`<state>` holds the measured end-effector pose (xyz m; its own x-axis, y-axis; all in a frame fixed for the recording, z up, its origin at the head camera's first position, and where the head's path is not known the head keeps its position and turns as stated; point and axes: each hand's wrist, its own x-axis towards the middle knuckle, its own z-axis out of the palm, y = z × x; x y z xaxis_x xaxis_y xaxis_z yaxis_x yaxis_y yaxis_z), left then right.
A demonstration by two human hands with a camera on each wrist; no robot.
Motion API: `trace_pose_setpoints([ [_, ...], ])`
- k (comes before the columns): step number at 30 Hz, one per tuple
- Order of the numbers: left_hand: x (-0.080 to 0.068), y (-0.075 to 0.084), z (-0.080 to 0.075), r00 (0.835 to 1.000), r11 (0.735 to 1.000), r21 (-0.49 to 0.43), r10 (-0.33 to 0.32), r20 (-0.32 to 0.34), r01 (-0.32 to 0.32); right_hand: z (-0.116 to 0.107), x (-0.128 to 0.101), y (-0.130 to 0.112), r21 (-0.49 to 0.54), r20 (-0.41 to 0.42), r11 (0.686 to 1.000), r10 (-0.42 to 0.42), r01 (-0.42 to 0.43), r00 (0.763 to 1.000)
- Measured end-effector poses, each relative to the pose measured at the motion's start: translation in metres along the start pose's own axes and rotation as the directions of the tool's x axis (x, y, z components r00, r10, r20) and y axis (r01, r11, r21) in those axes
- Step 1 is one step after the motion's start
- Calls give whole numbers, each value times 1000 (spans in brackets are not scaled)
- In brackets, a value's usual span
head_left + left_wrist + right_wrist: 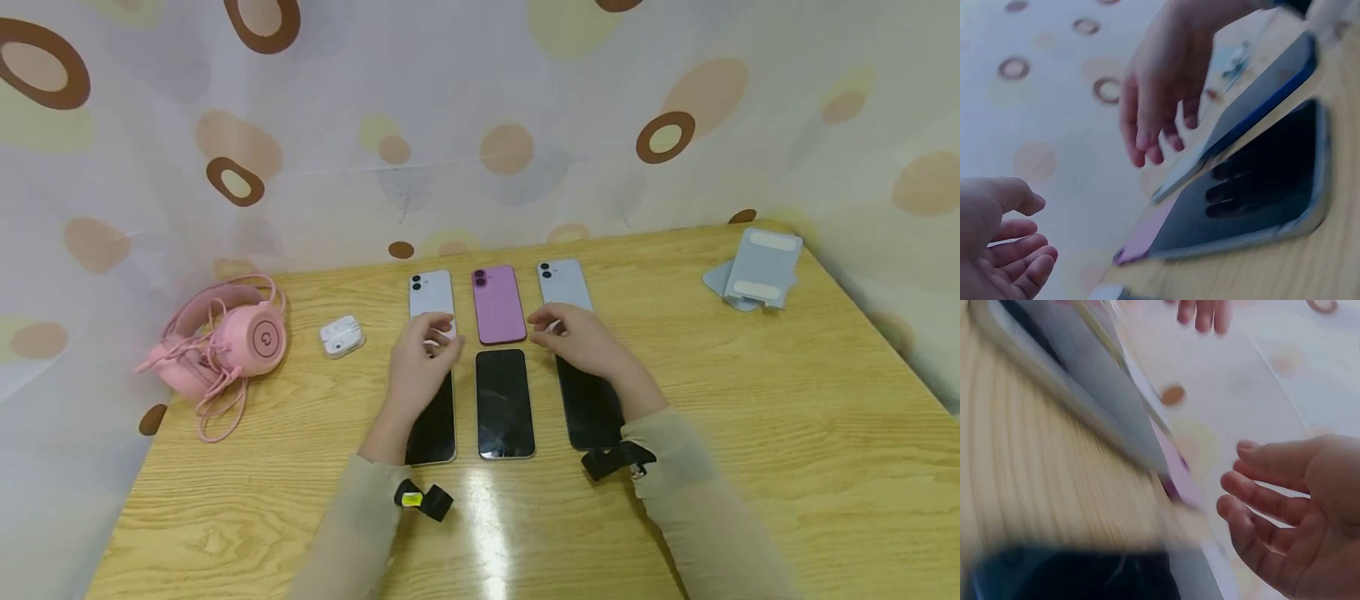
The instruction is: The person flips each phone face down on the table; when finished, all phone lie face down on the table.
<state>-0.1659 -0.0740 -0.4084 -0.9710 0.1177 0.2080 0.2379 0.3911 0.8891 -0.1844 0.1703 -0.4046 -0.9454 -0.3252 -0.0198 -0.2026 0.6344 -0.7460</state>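
Observation:
Six-phone layout aside, I see two rows of phones on the wooden table in the head view. At the back, a pink phone (498, 304) lies between two pale phones, the left pale phone (431, 292) and the right pale phone (567, 285), all camera side up. In front, a middle black-screened phone (504, 404) lies between the left dark phone (437, 429) and the right dark phone (590, 408). My left hand (420, 362) hovers over the left pair, fingers loosely bent, holding nothing. Over the right pair is my right hand (585, 342), likewise loosely bent and bare.
Pink headphones (257, 340) with a tangled cable lie at the left. Beside them sits a clear case with white earphones (342, 336). A light blue folding stand (763, 260) is at the far right. A patterned curtain (450, 100) hangs behind the table (750, 400).

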Motion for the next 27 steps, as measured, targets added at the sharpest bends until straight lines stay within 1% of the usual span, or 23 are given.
trace_pose_setpoints([
  [1, 4, -6, -7, 999, 999, -18, -30, -38, 29, 7, 5, -5, 15, -1, 1000, 5, -5, 1000],
  [3, 10, -18, -19, 991, 992, -69, -107, -83, 102, 20, 14, -15, 48, -6, 999, 23, -23, 1000],
  [6, 16, -37, -30, 971, 971, -140, -212, -112, 196, 41, 30, -26, 113, -9, 992, 59, -58, 998],
  [8, 18, -48, -34, 958, 960, -149, -257, -127, 237, 54, 39, -33, 162, -16, 984, 82, -79, 996],
  [9, 19, -53, -34, 953, 958, -141, -270, -136, 251, 61, 43, -36, 179, -22, 980, 92, -87, 995],
  [10, 20, -58, -34, 949, 957, -121, -281, -144, 265, 66, 46, -38, 175, -37, 981, 94, -86, 995],
  [11, 20, -62, -33, 946, 957, -99, -285, -153, 272, 72, 49, -40, 166, -53, 982, 97, -87, 994],
  [13, 21, -69, -30, 947, 961, -40, -276, -166, 273, 81, 55, -43, 144, -88, 985, 106, -93, 990],
  [16, 21, -75, -26, 958, 969, 36, -235, -167, 244, 91, 61, -47, 102, -124, 987, 134, -121, 983],
  [17, 21, -76, -24, 962, 972, 55, -215, -168, 227, 93, 63, -47, 104, -125, 985, 148, -135, 981],
  [19, 21, -76, -23, 967, 975, 80, -190, -168, 206, 96, 66, -49, 90, -134, 984, 166, -154, 977],
  [22, 21, -76, -23, 972, 978, 108, -159, -174, 179, 100, 70, -52, 50, -126, 987, 158, -153, 979],
  [27, 19, -76, -23, 973, 972, 139, -164, -160, 187, 106, 73, -54, -14, -123, 987, 156, -159, 980],
])
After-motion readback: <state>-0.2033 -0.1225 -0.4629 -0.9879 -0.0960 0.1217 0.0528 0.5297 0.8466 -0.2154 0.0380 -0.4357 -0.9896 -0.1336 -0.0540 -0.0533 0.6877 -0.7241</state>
